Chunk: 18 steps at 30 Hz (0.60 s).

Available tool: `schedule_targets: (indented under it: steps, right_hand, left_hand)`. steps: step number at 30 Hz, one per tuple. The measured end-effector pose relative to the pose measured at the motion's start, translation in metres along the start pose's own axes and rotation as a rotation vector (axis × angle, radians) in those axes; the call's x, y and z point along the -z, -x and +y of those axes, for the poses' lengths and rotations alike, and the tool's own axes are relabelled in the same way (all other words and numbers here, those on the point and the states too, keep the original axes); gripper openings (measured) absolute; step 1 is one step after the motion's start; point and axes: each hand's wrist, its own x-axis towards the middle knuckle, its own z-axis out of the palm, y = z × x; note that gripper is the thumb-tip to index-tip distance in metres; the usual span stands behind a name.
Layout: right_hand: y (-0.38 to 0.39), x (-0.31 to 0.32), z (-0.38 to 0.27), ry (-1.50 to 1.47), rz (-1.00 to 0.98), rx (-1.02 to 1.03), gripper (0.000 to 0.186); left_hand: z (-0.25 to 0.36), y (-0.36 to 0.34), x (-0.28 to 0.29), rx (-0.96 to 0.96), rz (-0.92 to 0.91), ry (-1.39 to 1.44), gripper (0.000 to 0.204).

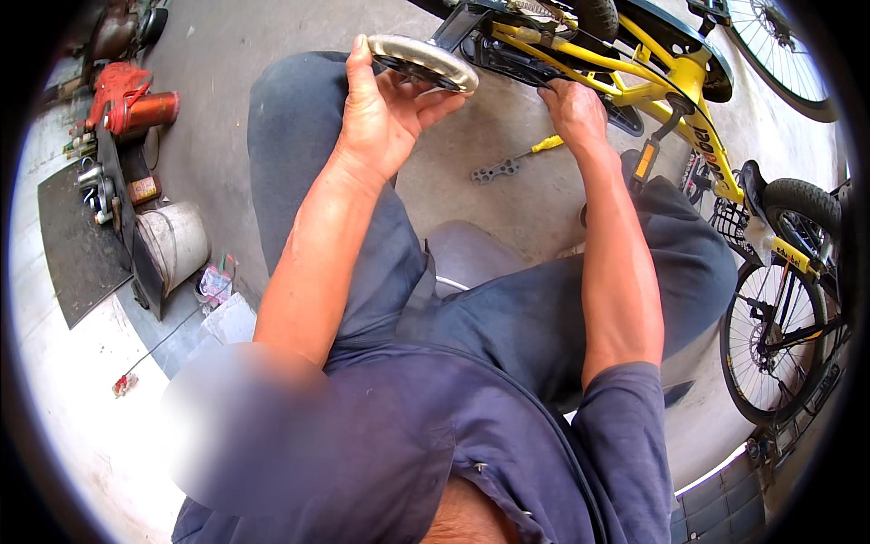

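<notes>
A small wheel (435, 62) with a shiny silver rim is gripped in my left hand (385, 113), thumb at its near left edge and fingers curled beneath. From it a black bracket (460, 25) runs up toward the rear of a yellow bicycle frame (689, 77). My right hand (577, 111) is closed beside the frame's rear tubes and black chain guard (507, 62); what its fingertips pinch is hidden. On the floor between my knees lie a grey multi-hole spanner (496, 171) and a tool with a yellow handle (546, 143).
A pedal (646, 160) juts out by my right knee. Other bicycles stand at right, one showing a spoked wheel (777, 340). To the left are a red-orange can (149, 111), a white bucket (174, 240) and a dark board (77, 245) with metal parts near it.
</notes>
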Motion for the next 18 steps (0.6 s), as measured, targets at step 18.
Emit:
schedule_targets:
  steps: [18]
  right_hand:
    - [-0.005,0.03,-0.023,0.04,0.048,-0.034,0.029]
  left_hand:
    - [-0.001,0.0,-0.002,-0.002,0.0,0.02,0.089]
